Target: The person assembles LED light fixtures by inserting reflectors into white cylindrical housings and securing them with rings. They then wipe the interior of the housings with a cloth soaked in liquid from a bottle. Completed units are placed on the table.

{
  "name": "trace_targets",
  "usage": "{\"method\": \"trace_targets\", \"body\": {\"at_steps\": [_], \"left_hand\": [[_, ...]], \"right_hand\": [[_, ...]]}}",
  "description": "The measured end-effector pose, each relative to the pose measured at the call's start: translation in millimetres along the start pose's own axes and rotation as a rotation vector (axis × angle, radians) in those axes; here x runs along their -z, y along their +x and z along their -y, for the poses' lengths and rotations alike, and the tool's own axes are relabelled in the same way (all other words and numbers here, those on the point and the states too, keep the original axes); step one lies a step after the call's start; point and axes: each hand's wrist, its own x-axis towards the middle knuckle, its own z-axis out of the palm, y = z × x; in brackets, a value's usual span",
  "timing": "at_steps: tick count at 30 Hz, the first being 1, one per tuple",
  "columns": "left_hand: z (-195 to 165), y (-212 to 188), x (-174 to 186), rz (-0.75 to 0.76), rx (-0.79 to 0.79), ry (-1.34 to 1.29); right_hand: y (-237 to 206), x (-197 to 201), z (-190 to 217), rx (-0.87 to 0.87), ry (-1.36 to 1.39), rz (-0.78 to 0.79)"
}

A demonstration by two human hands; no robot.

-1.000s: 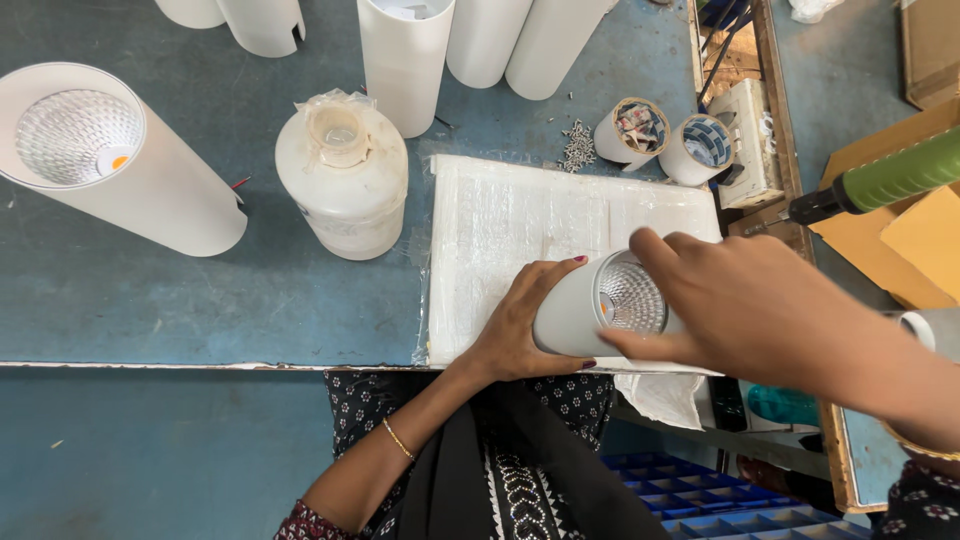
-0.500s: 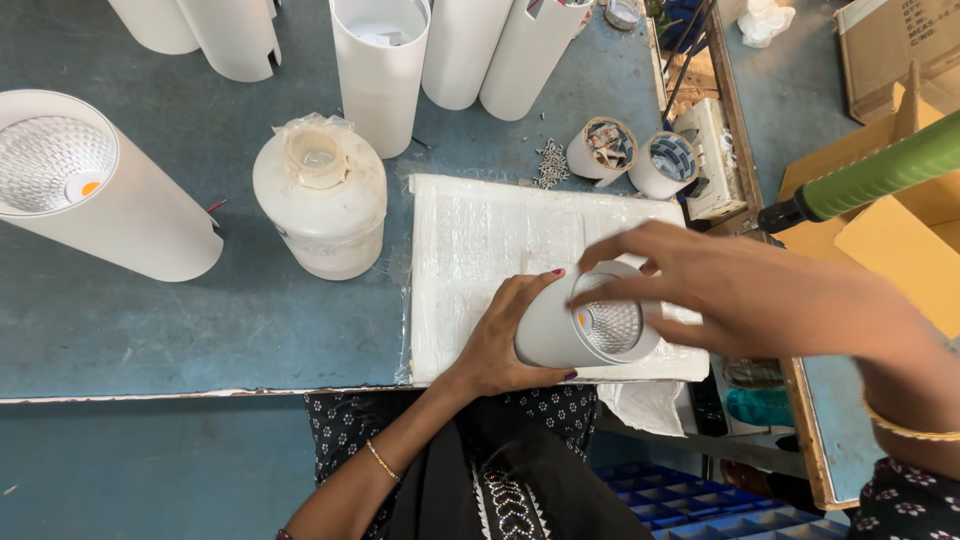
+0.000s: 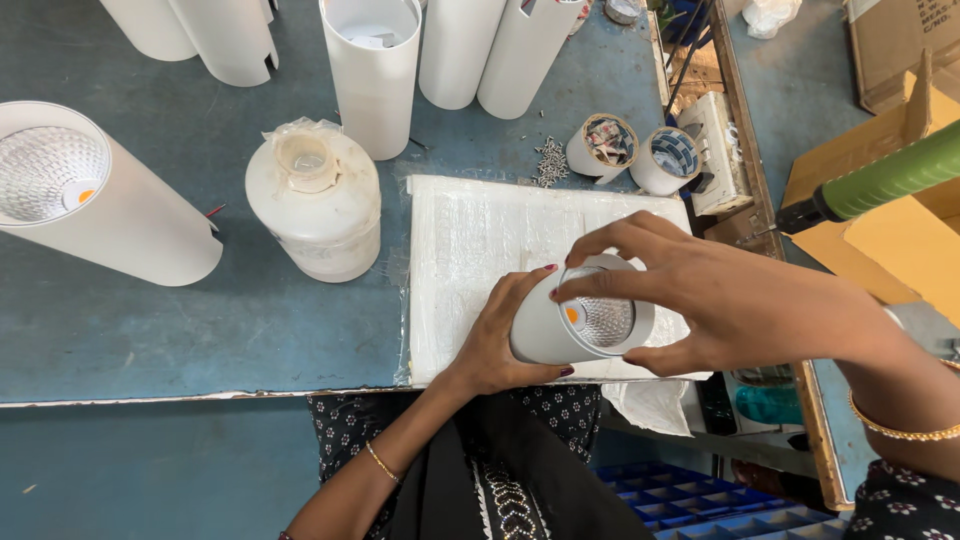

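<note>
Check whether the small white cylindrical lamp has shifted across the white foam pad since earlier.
No. The small white cylindrical lamp stays over the near right part of the white foam pad, between left hand and right hand.

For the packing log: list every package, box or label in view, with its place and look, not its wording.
Cardboard box: top right corner, brown, dark print on its side.
Open cardboard box: right edge, tan flaps, behind a green tool handle.
Plastic-wrapped white pad: table centre, flat, rectangular, under both hands.
Two tape rolls: beyond the pad, white, round.
No screens or signs.
</note>
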Motion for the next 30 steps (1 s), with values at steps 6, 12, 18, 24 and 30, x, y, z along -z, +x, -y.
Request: {"method": "trace_targets", "body": {"at_steps": [6, 12, 18, 24, 30], "left_hand": [[-1.8, -1.3, -2.7, -0.006, -0.037, 0.08], [-13.1, -4.0, -1.4, -0.025, -0.05, 0.132], [-51.7, -1.1, -23.5, -0.158, -0.284, 0.205], [-88.1, 35.8, -46.8, -0.205, -0.063, -0.145], [-84.2, 69.1, -29.8, -0.085, 0.304, -0.408]], "right_hand": [[16.8, -21.8, 33.3, -0.652, -0.517, 0.071], [-5.0, -30.9, 4.4, -0.629, -0.37, -0.058], [-25.3, -117.7, -33.4, -0.113, 0.823, -0.574], [-11.0, -189.3, -42.5, 0.157, 1.616, -1.033], [-5.5, -182.9, -33.8, 0.057, 1.082, -1.073]]}}
